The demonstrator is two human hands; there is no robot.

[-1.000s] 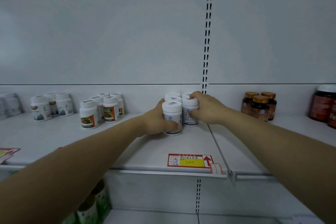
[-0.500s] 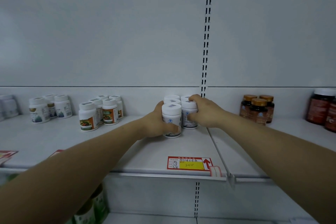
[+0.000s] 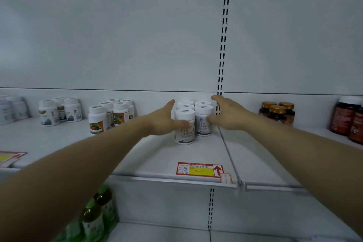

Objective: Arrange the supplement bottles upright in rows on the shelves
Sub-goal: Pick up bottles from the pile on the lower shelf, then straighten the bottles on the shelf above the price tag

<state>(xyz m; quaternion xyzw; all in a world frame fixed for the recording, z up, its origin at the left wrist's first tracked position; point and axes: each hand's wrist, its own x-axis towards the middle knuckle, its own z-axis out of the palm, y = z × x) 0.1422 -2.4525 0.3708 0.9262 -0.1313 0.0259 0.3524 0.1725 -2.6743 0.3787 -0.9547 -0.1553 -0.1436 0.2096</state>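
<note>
Several white supplement bottles (image 3: 184,125) stand upright in two short rows on the white shelf (image 3: 167,161). My left hand (image 3: 167,120) is just left of the front bottle, fingers straight, thumb across the bottle's front. My right hand (image 3: 227,113) is at the right side of the group, fingers spread and relaxed, thumb near the front right bottle (image 3: 203,122). Neither hand grips a bottle.
Orange-labelled white bottles (image 3: 110,116) and more white bottles (image 3: 59,111) stand to the left. Brown gold-capped bottles (image 3: 277,112) and dark red jars (image 3: 347,118) stand to the right. A red and yellow price tag (image 3: 198,169) lies at the shelf's front edge. Green bottles (image 3: 96,216) sit on the shelf below.
Both hands have let go of the front white bottles and opened; the fingers now spread beside the group. The bottles stay upright in place.
</note>
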